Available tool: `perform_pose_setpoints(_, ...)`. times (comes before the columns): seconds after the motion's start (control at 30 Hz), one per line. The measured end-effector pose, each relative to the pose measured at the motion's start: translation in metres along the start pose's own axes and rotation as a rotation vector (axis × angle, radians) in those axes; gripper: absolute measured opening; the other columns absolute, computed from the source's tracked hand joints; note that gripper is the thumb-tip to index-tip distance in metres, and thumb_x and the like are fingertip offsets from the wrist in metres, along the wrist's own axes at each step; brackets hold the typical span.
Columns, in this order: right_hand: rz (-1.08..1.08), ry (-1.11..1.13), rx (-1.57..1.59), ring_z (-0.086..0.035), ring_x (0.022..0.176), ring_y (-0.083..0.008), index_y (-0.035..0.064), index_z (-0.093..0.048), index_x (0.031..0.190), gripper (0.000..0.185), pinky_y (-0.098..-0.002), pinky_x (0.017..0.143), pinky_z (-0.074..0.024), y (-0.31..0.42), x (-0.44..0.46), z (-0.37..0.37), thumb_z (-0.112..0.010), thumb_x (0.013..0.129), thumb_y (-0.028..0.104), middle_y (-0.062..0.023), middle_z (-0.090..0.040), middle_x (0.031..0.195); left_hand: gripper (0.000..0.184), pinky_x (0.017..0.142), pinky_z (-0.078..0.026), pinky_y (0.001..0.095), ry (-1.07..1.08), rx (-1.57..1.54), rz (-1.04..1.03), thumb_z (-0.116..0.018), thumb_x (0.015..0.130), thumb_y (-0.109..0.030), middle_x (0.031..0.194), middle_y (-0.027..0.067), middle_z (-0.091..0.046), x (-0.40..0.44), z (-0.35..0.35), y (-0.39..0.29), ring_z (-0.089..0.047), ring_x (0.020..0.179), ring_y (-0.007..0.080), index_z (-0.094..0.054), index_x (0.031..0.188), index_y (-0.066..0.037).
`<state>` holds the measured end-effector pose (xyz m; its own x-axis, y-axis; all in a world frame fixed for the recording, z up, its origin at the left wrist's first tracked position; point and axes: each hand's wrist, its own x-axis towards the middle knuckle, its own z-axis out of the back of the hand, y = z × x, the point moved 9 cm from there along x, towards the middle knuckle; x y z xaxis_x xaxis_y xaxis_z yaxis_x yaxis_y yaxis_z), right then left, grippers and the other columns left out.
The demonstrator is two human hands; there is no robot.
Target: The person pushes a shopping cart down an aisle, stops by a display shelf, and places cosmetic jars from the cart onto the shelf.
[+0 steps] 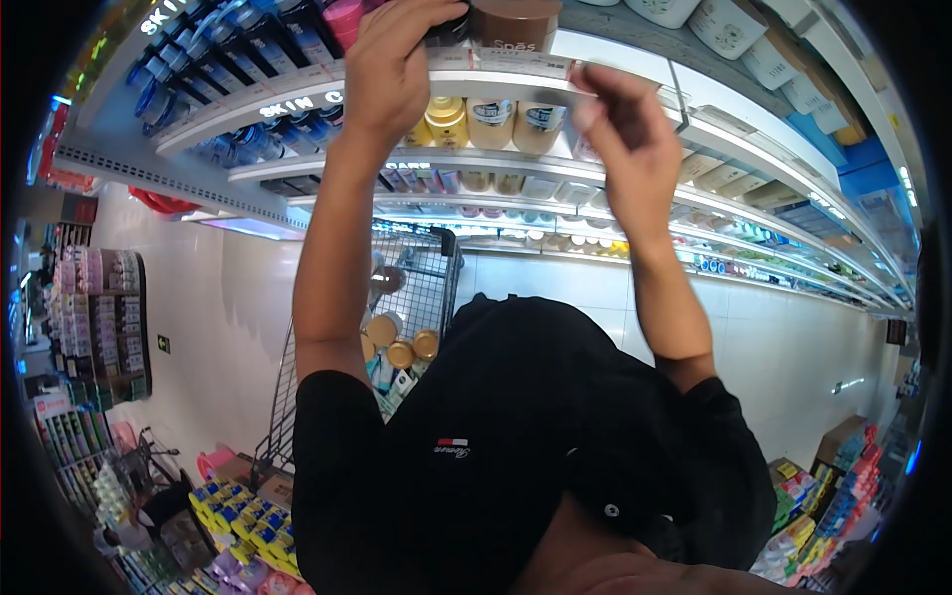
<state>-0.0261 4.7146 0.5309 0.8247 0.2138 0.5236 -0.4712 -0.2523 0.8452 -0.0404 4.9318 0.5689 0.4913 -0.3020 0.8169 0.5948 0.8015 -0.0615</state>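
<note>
At the top shelf, my left hand [392, 64] is raised with its fingers bent over a dark, rounded jar [451, 30]; the thumb side is hidden. A brown jar [516, 25] marked "Spas" stands just right of it, and a pink item [344, 18] shows to the left of the hand. My right hand [635, 134] is at the front of the shelf, fingers partly curled and blurred. A grey streak meets its fingertips, and I cannot make out whether it is a held thing. Yellow bottles [446, 121] and cream-coloured jars [538, 126] stand on the shelf below.
Blue bottles [223, 52] line the upper left shelf. White tubs [729, 25] stand at the upper right. A wire shopping cart [446, 273] with gold-lidded jars [400, 353] is beside my body on the left. Display stands [94, 317] and stacked yellow packs [248, 521] are further left.
</note>
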Motion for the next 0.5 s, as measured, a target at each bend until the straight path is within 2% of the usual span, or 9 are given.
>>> perform_pose_setpoints(0.03, -0.059, 0.071, -0.067, -0.062, 0.110, -0.0153, -0.0035, -0.060, 0.123, 0.036, -0.0291, 0.096, -0.0476, -0.013, -0.023, -0.006, -0.069, 0.089, -0.001, -0.0110, -0.067, 0.118, 0.032, 0.099, -0.047, 0.0390, -0.190, -0.142, 0.055, -0.052, 0.087, 0.006, 0.118, 0.0160, -0.067, -0.011, 0.016, -0.008, -0.063, 0.112, 0.0318, -0.064, 0.116, -0.001)
perform_pose_setpoints(0.1, -0.173, 0.265, -0.135, -0.064, 0.108, -0.0163, -0.0023, -0.059, 0.126, 0.036, -0.0306, 0.097, -0.0482, -0.051, -0.074, -0.023, -0.065, 0.091, -0.004, -0.0120, -0.067, 0.119, 0.033, 0.083, -0.055, 0.0344, -0.487, -0.294, 0.116, -0.039, 0.078, 0.013, 0.088, 0.0160, -0.074, -0.049, 0.034, -0.014, -0.071, 0.087, 0.0262, -0.071, 0.086, 0.007)
perform_pose_setpoints(0.2, -0.576, 0.547, -0.130, -0.065, 0.100, -0.0172, 0.0024, -0.061, 0.127, 0.040, -0.0295, 0.091, -0.0499, -0.109, -0.177, -0.051, -0.070, 0.088, 0.001, -0.0098, -0.068, 0.116, 0.026, 0.078, -0.053, 0.0298, -0.567, -0.519, 0.463, -0.039, 0.079, 0.015, 0.086, 0.0178, -0.071, -0.144, 0.007, -0.010, -0.068, 0.081, 0.0213, -0.064, 0.077, 0.005)
perform_pose_setpoints(0.23, -0.598, 0.573, -0.117, -0.065, 0.100, -0.0172, 0.0024, -0.061, 0.127, 0.040, -0.0295, 0.091, -0.0499, -0.109, -0.183, -0.051, -0.070, 0.088, 0.001, -0.0098, -0.068, 0.116, 0.025, 0.076, -0.052, 0.0291, -0.550, -0.494, 0.646, -0.040, 0.080, 0.014, 0.082, 0.0161, -0.070, -0.181, -0.012, -0.011, -0.067, 0.079, 0.0203, -0.063, 0.077, 0.004)
perform_pose_setpoints(0.3, -0.662, 1.217, -0.320, -0.065, 0.105, -0.0200, 0.0039, -0.061, 0.128, 0.042, -0.0311, 0.091, -0.0507, -0.111, -0.228, -0.064, -0.073, 0.088, 0.008, -0.0105, -0.069, 0.118, 0.023, 0.071, -0.051, 0.0276, -0.516, -0.574, 0.988, -0.042, 0.081, 0.010, 0.077, 0.0135, -0.069, -0.271, -0.056, -0.020, -0.065, 0.072, 0.0187, -0.063, 0.077, 0.003)
perform_pose_setpoints(0.33, -0.618, 1.147, -0.255, -0.066, 0.109, -0.0232, 0.0035, -0.059, 0.132, 0.047, -0.0338, 0.092, -0.0511, -0.112, -0.223, -0.060, -0.074, 0.088, 0.014, -0.0131, -0.069, 0.121, 0.021, 0.068, -0.050, 0.0268, -0.499, -0.687, 1.147, -0.043, 0.081, 0.008, 0.075, 0.0126, -0.069, -0.320, -0.081, -0.029, -0.064, 0.068, 0.0179, -0.063, 0.077, 0.003)
perform_pose_setpoints(0.4, -0.769, 0.879, -0.184, -0.067, 0.111, -0.0292, 0.0040, -0.059, 0.131, 0.046, -0.0376, 0.095, -0.0516, -0.119, -0.209, -0.049, -0.073, 0.089, 0.018, -0.0155, -0.070, 0.118, 0.017, 0.069, -0.052, 0.0331, -0.081, -0.451, 1.277, -0.047, 0.085, 0.003, 0.075, 0.0136, -0.068, -0.379, -0.105, -0.061, -0.065, 0.069, 0.0258, -0.064, 0.080, 0.003)
perform_pose_setpoints(0.43, -0.738, 0.894, -0.250, -0.065, 0.114, -0.0289, 0.0039, -0.054, 0.136, 0.052, -0.0374, 0.099, -0.0495, -0.126, -0.208, -0.045, -0.073, 0.090, 0.019, -0.0162, -0.069, 0.121, 0.017, 0.069, -0.052, 0.0331, -0.092, -0.442, 1.288, -0.047, 0.085, 0.003, 0.075, 0.0136, -0.068, -0.403, -0.108, -0.074, -0.065, 0.069, 0.0258, -0.064, 0.080, 0.003)
perform_pose_setpoints(0.5, -0.779, 0.926, -0.281, -0.066, 0.114, -0.0287, 0.0036, -0.055, 0.135, 0.051, -0.0370, 0.099, -0.0496, -0.140, -0.220, -0.041, -0.073, 0.090, 0.019, -0.0161, -0.069, 0.121, 0.011, 0.074, -0.052, 0.0413, 0.181, -0.248, 1.335, -0.054, 0.089, -0.002, 0.086, 0.0178, -0.067, -0.448, -0.125, -0.101, -0.066, 0.080, 0.0358, -0.064, 0.089, 0.002)
